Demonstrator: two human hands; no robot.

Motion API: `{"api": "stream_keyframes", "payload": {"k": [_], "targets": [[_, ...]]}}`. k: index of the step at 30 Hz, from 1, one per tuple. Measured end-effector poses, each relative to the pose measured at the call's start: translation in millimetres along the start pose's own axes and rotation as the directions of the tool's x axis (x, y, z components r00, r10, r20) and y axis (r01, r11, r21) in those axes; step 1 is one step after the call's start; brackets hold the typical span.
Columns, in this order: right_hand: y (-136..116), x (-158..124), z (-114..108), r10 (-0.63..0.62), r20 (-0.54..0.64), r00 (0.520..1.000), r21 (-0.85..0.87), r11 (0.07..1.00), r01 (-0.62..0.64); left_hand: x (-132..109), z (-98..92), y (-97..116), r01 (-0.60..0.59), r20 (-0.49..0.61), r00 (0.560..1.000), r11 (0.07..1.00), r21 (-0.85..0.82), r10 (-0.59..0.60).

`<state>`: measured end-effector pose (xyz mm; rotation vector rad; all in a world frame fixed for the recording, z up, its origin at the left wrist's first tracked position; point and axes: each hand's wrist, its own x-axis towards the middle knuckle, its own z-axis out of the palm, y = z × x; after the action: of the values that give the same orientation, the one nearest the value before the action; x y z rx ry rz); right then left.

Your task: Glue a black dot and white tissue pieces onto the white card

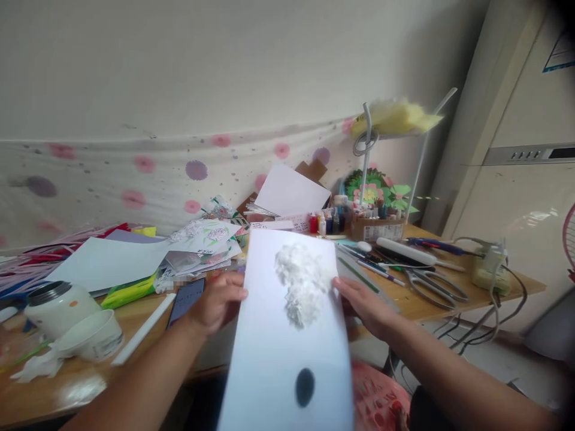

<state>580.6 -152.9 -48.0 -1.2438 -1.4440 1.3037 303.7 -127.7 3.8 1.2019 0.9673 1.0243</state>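
Head view: left hand [221,301] and right hand [363,304] each grip one edge of the white sheet [263,353] between them, probably to steady the white fluffy clump [303,287] on its upper half. Black oval [305,387] lower on sheet; scissors [435,288] right of sheet.

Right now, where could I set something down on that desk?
Bare wood shows front-left, between the white cup, the left forearm and the desk's edge; a smaller patch lies just left of the scissors. Behind the held sheet, papers and paint bottles crowd together.
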Motion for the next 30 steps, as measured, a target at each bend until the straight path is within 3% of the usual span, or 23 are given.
{"api": "stream_keyframes", "payload": {"k": [3, 7, 10, 12, 13, 15, 16, 17, 19, 20, 22, 23, 24, 25, 26, 28, 29, 30], "targets": [[2.1, -1.7, -1.1, 0.122, -0.059, 0.991, 0.257, 0.961, -0.103, 40.5, 2.8, -7.6, -0.05, 0.006, 0.999, 0.996, 0.08, 0.049], [20.9, 2.3, -20.1, 0.235, -0.242, 0.941, 0.408, 0.905, -0.121, 79.9, 3.0, -27.2, -0.152, -0.104, 0.978, 0.961, 0.23, 0.179], [39.8, 10.5, -38.1, 0.237, -0.42, 0.876, 0.443, 0.896, -0.03, 81.3, 6.8, -41.4, -0.248, -0.149, 0.938, 0.906, 0.344, 0.314], [50.4, 16.8, -44.1, 0.22, -0.514, 0.829, 0.421, 0.907, 0.021, 70.4, 13.9, -51.9, -0.335, -0.042, 0.921, 0.843, 0.421, 0.387], [54.5, 19.6, -44.7, 0.216, -0.538, 0.815, 0.407, 0.913, 0.026, 63.3, 18.1, -57.9, -0.401, 0.074, 0.907, 0.793, 0.459, 0.415], [59.9, 23.2, -43.0, 0.218, -0.543, 0.811, 0.388, 0.921, 0.012, 49.5, 25.9, -71.1, -0.683, 0.5, 0.729, 0.455, 0.571, 0.467], [61.1, 23.6, -42.0, 0.224, -0.531, 0.817, 0.388, 0.922, -0.001, 44.0, 28.7, -77.9, -0.764, 0.632, 0.643, 0.315, 0.563, 0.432], [61.3, 23.1, -41.8, 0.232, -0.516, 0.825, 0.39, 0.921, -0.015, 39.6, 30.5, -84.5, -0.817, 0.723, 0.573, 0.201, 0.54, 0.385], [58.4, 19.4, -45.8, 0.239, -0.529, 0.814, 0.37, 0.928, -0.032, 34.1, 31.4, -95.8, -0.847, 0.787, 0.523, 0.094, 0.524, 0.326], [55.4, 16.8, -49.8, 0.222, -0.591, 0.775, 0.332, 0.943, -0.018, 32.5, 30.8, -100.0, -0.845, 0.793, 0.524, 0.071, 0.53, 0.311], [47.0, 12.5, -58.2, 0.099, -0.787, 0.609, 0.139, 0.99, 0.018, 30.7, 29.0, -105.6, -0.833, 0.789, 0.534, 0.033, 0.552, 0.304], [42.3, 11.6, -60.4, -0.021, -0.86, 0.51, -0.02, 1.0, 0.008, 30.3, 28.2, -107.3, -0.826, 0.786, 0.541, 0.014, 0.563, 0.299], [38.1, 12.0, -60.0, -0.168, -0.872, 0.459, -0.202, 0.979, -0.024, 30.2, 27.7, -108.7, -0.821, 0.786, 0.543, -0.01, 0.571, 0.296], [34.9, 13.8, -56.3, -0.313, -0.818, 0.483, -0.387, 0.92, -0.059, 30.3, 27.5, -110.3, -0.817, 0.786, 0.539, -0.035, 0.575, 0.303], [32.8, 17.1, -49.3, -0.423, -0.692, 0.585, -0.562, 0.825, -0.068, 30.6, 27.6, -112.3, -0.819, 0.789, 0.525, -0.064, 0.571, 0.32], [32.3, 26.5, -27.6, -0.472, -0.243, 0.848, -0.811, 0.577, 0.089, 31.6, 28.1, -119.1, -0.817, 0.78, 0.483, -0.116, 0.565, 0.398], [33.1, 31.7, -14.9, -0.417, 0.013, 0.909, -0.869, 0.446, 0.216, 32.0, 28.3, -124.0, -0.808, 0.76, 0.461, -0.139, 0.573, 0.459], [34.0, 36.8, -2.5, -0.379, 0.224, 0.898, -0.881, 0.315, 0.353, 32.3, 28.2, -129.8, -0.8, 0.743, 0.435, -0.161, 0.578, 0.508]]}}
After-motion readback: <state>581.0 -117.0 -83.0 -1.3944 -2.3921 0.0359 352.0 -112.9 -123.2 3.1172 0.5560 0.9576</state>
